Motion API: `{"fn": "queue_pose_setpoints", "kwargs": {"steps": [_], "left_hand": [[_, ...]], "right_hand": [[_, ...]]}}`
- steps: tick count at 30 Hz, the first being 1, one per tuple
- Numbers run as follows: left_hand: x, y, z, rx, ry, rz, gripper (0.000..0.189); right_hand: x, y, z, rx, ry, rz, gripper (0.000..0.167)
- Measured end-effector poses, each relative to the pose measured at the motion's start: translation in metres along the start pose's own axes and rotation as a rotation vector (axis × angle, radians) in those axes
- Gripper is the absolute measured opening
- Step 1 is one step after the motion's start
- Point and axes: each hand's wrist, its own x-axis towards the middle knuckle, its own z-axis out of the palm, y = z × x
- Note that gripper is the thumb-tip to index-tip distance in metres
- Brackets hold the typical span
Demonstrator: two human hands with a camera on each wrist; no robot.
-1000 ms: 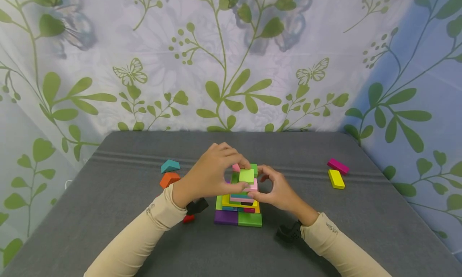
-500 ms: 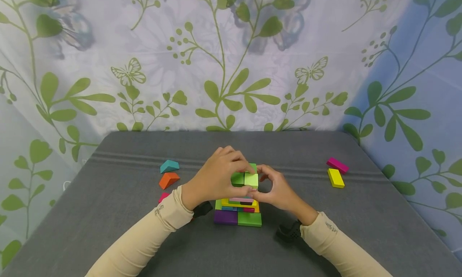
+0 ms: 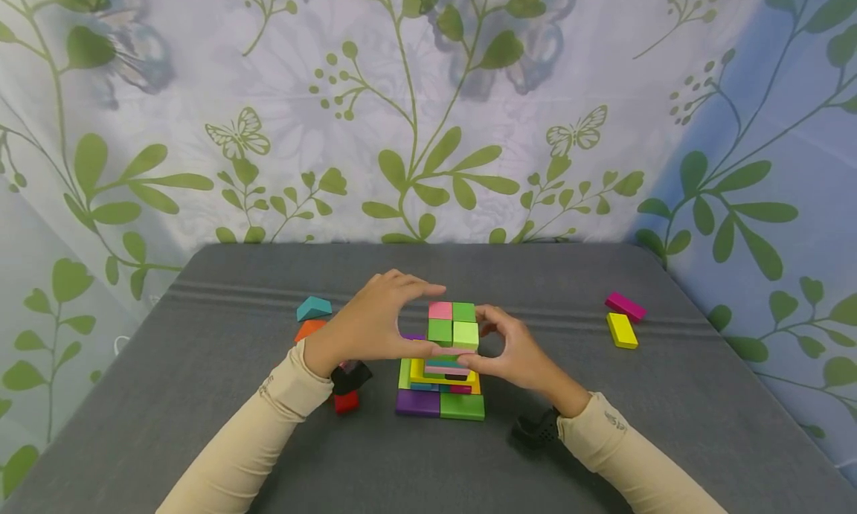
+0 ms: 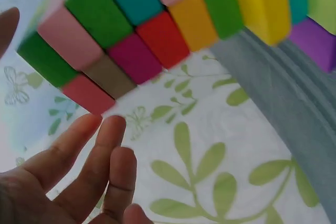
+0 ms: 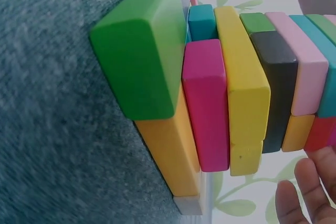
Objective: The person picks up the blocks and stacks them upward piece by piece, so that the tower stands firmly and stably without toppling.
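A tower of coloured wooden blocks [image 3: 440,367] stands on the grey table, wider at its base. Its top shows a pink block [image 3: 440,310], two green ones and a light green block [image 3: 465,336] at the front right corner. My left hand [image 3: 375,322] is spread at the tower's left, thumb near the front face and fingers apart from the blocks. My right hand [image 3: 515,350] holds the upper tower from the right, thumb at the front corner and fingertips round the back. In the right wrist view, its fingertips [image 5: 310,179] are beside a red block.
Left of the tower lie a teal block [image 3: 314,308], an orange block [image 3: 309,328] partly behind my left hand, and a red block [image 3: 346,402]. A yellow block [image 3: 623,330] and a magenta block [image 3: 626,306] lie at the right. A leaf-patterned curtain [image 3: 428,127] hangs behind the table.
My left hand set the light green block on the tower's front right top corner, let go and drew back left with its fingers spread. My right hand stayed at the tower.
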Motion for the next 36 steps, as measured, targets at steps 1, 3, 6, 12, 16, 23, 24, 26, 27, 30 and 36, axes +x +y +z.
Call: {"fn": "queue_pose_setpoints", "kwargs": {"steps": [1,3,6,12,16,23,24,26,27,30,36], "left_hand": [[-0.002,-0.002,-0.002,-0.020,-0.021,-0.030,0.074],[-0.005,-0.007,-0.003,-0.051,-0.050,-0.069,0.075],[-0.007,-0.011,-0.003,-0.078,-0.060,-0.092,0.072],[-0.008,-0.012,-0.001,-0.097,-0.051,-0.105,0.065],[-0.007,-0.014,0.001,-0.104,-0.047,-0.103,0.063],[-0.009,-0.015,0.000,-0.114,-0.049,-0.093,0.068],[-0.009,-0.016,0.000,-0.123,-0.053,-0.096,0.071],[-0.011,-0.017,-0.002,-0.143,-0.059,-0.111,0.076],[-0.013,-0.018,-0.003,-0.157,-0.063,-0.121,0.077],[-0.021,-0.026,-0.010,-0.203,-0.077,-0.144,0.070],[-0.043,-0.053,-0.025,-0.229,-0.190,-0.193,0.034]], "right_hand": [[0.000,0.000,-0.001,0.014,-0.007,0.004,0.056],[0.001,0.000,-0.002,0.046,-0.014,-0.006,0.062],[0.001,0.001,-0.006,0.094,-0.012,-0.052,0.065],[0.002,-0.001,-0.009,0.128,-0.002,-0.109,0.053],[0.003,-0.004,-0.008,0.127,0.001,-0.103,0.051],[0.004,-0.005,-0.006,0.125,-0.011,-0.079,0.054],[0.004,-0.005,-0.006,0.123,-0.015,-0.077,0.055],[0.004,-0.005,-0.005,0.124,-0.022,-0.063,0.057],[0.004,-0.005,-0.005,0.120,-0.024,-0.057,0.058],[0.004,-0.005,-0.004,0.103,-0.023,-0.038,0.057],[0.003,-0.006,-0.003,0.087,-0.021,-0.025,0.056]]}}
